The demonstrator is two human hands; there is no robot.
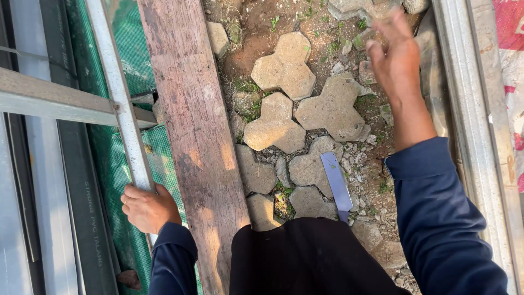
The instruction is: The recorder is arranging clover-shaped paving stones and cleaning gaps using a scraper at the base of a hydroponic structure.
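The left hand (146,206) was clenched around the pale metal bar (121,98) beside the wooden plank (196,136), not yet lifted, while the right hand (396,57) hovered released, holding nothing.

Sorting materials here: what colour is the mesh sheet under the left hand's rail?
Green netting, clearest in the head view.

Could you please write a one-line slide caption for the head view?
Left hand grips a pale metal bar beside a wooden plank; right hand hangs open over paving stones.
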